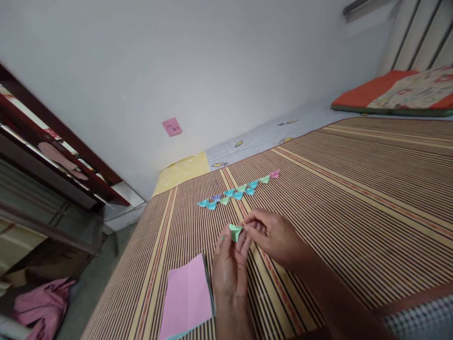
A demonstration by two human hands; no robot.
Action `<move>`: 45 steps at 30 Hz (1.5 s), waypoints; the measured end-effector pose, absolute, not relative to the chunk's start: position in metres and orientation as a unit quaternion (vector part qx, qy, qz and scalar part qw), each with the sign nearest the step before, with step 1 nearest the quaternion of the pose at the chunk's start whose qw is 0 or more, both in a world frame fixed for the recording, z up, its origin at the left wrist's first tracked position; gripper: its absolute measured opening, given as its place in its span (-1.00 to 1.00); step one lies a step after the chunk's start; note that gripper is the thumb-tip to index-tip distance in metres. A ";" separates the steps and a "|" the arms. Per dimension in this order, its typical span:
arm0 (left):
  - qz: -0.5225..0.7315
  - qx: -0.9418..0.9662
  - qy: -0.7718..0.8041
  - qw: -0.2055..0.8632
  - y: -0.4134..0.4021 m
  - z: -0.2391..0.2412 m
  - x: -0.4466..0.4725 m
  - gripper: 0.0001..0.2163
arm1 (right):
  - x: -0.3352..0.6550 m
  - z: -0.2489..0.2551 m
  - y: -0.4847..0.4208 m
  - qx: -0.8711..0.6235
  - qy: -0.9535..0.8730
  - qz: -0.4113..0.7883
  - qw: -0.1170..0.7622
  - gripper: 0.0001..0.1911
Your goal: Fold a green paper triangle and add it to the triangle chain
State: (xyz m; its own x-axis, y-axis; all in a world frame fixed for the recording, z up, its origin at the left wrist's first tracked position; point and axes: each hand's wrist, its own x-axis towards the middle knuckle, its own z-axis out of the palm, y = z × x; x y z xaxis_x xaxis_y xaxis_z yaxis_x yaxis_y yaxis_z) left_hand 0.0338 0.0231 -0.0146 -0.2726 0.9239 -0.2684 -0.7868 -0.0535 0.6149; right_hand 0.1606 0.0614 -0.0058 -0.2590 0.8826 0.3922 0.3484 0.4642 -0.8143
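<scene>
The one camera sits on my head, looking forward and down along the bed (354, 189), tilted so the mat's stripes run off toward 1 o'clock. It is close to my hands: my left hand (228, 264) and right hand (274, 236) sit low at 6 o'clock, forearms entering from the bottom edge. The wall (212, 61) fills the upper half from 10 to 1 o'clock. A shelf (46, 156) lies at 9 o'clock, a pillow (396, 92) at 2 o'clock.
</scene>
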 end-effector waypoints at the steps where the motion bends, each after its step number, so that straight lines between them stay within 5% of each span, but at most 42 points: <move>1: 0.720 0.105 0.344 0.594 0.024 -0.016 0.035 -0.90 | 0.158 -0.006 0.060 -0.426 -0.734 0.302 0.434 -0.92; 12: 0.726 0.118 0.364 0.571 0.026 -0.025 0.037 -0.94 | 0.149 -0.007 0.058 -0.439 -0.724 0.312 0.431 -0.95; 15: 0.724 0.150 0.362 0.568 0.026 -0.025 0.037 -0.99 | 0.154 -0.005 0.059 -0.374 -0.765 0.291 0.437 -0.81; 19: 0.725 0.174 0.395 0.537 0.024 -0.023 0.038 -0.87 | 0.158 -0.005 0.060 -0.323 -0.814 0.261 0.406 -0.67; 25: 0.707 0.221 0.464 0.485 0.022 -0.024 0.036 -0.66 | 0.156 -0.003 0.057 -0.359 -0.833 0.216 0.361 -0.80; 32: 0.687 0.272 0.478 0.475 0.022 -0.027 0.035 -0.66 | 0.154 -0.004 0.057 -0.393 -0.823 0.183 0.366 -0.80; 38: 0.687 0.206 0.379 0.585 0.022 -0.016 0.035 -0.76 | 0.159 -0.001 0.056 -0.376 -0.820 0.217 0.374 -0.82; 45: 0.694 0.109 0.329 0.631 0.025 -0.018 0.027 -0.64 | 0.165 -0.001 0.059 -0.363 -0.797 0.247 0.415 -0.78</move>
State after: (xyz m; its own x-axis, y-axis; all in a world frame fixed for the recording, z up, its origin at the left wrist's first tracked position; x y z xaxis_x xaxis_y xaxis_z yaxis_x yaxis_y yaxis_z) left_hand 0.0273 0.0252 -0.0182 -0.1798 0.9474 -0.2648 -0.8042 0.0135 0.5942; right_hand 0.1646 0.0585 -0.0014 -0.3923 0.7838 0.4814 0.3733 0.6140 -0.6954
